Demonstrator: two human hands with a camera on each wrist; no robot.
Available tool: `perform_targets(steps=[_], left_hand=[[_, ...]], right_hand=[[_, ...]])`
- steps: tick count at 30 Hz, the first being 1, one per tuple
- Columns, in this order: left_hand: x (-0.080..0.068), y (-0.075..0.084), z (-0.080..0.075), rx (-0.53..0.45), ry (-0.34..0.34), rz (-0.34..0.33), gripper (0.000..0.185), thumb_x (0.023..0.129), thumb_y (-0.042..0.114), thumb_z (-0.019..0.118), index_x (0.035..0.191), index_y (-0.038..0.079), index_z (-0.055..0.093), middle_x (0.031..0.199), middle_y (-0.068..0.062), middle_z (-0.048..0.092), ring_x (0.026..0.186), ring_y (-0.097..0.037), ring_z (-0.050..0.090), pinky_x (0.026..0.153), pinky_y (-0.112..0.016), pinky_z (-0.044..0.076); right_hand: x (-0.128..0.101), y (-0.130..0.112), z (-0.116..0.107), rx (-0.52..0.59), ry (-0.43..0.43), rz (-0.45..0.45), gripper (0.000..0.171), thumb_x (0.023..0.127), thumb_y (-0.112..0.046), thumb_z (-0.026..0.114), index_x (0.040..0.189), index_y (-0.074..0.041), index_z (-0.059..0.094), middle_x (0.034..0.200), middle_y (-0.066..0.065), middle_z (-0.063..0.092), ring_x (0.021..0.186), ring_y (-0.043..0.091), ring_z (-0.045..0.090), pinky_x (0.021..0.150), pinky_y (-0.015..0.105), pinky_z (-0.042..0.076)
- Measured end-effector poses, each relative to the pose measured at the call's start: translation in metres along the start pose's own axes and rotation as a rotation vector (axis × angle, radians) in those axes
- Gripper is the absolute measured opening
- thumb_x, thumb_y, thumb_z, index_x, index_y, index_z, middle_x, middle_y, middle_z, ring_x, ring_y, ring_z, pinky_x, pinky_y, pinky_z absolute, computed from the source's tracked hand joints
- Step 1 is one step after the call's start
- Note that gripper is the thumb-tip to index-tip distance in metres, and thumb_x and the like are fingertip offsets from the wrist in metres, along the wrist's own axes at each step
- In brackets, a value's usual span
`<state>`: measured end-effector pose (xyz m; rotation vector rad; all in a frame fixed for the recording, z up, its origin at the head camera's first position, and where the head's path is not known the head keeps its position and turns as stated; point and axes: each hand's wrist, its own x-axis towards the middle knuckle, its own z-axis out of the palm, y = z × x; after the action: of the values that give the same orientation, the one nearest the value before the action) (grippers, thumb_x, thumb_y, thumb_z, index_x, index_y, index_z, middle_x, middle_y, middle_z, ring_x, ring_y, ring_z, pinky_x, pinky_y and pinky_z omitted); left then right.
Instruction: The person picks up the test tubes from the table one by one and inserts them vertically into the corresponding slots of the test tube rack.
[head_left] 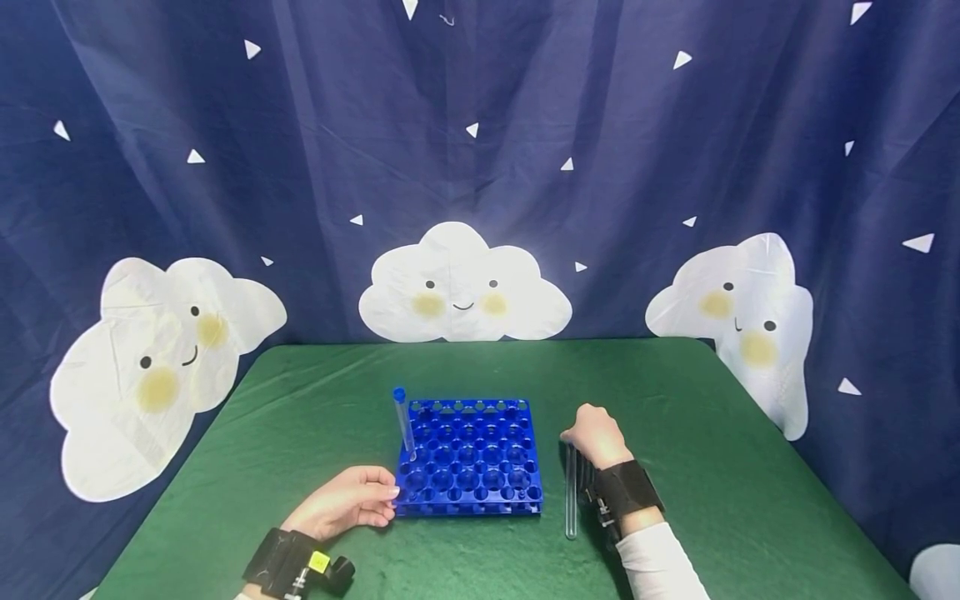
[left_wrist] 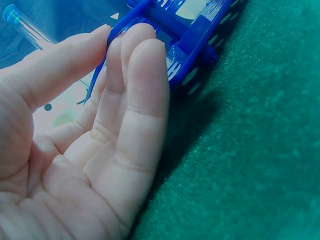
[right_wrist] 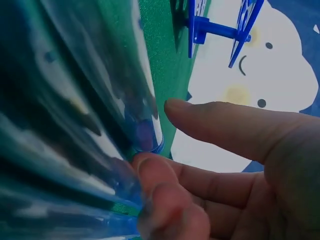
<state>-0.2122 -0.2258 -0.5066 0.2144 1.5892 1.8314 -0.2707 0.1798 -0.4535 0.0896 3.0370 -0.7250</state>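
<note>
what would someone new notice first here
Probably the blue rack near the middle of the green table, with one blue-capped tube at its left side. Then the smiling white clouds on the dark curtain behind, and the right hand at the clear tubes lying right of the rack.

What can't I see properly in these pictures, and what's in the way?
Head view: how many loose tubes there are; the right hand and wrist strap cover part of them.
Right wrist view: the tubes' rounded ends; picture edges cut them off.
Left wrist view: the whole rack; the top edge cuts it off and the left hand covers part.
</note>
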Motion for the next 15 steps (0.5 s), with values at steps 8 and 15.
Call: perform_targets(steps=[8, 15], left_hand=[[-0.0003, 0.0006, 0.0005, -0.006, 0.001, -0.002, 0.009, 0.096, 0.009, 0.057, 0.092, 0.017, 0.06, 0.081, 0.005, 0.07, 0.073, -0.007, 0.068, 0.072, -0.024, 0.059], [-0.001, 0.0007, 0.0005, 0.01, 0.016, 0.0, 0.009, 0.095, 0.009, 0.058, 0.092, 0.017, 0.06, 0.081, 0.005, 0.07, 0.073, -0.007, 0.068, 0.072, -0.025, 0.059]], right_hand=[[0.0009, -0.0005, 0.0069, -0.057, -0.047, 0.034, 0.027, 0.078, -0.023, 0.075, 0.068, -0.007, 0.057, 0.07, 0.008, 0.059, 0.063, 0.024, 0.057, 0.053, 0.038, 0.048], [-0.0006, -0.0003, 0.0032, -0.051, -0.051, 0.027, 0.02, 0.077, -0.02, 0.072, 0.073, -0.005, 0.059, 0.074, 0.01, 0.06, 0.064, 0.024, 0.056, 0.053, 0.038, 0.046]])
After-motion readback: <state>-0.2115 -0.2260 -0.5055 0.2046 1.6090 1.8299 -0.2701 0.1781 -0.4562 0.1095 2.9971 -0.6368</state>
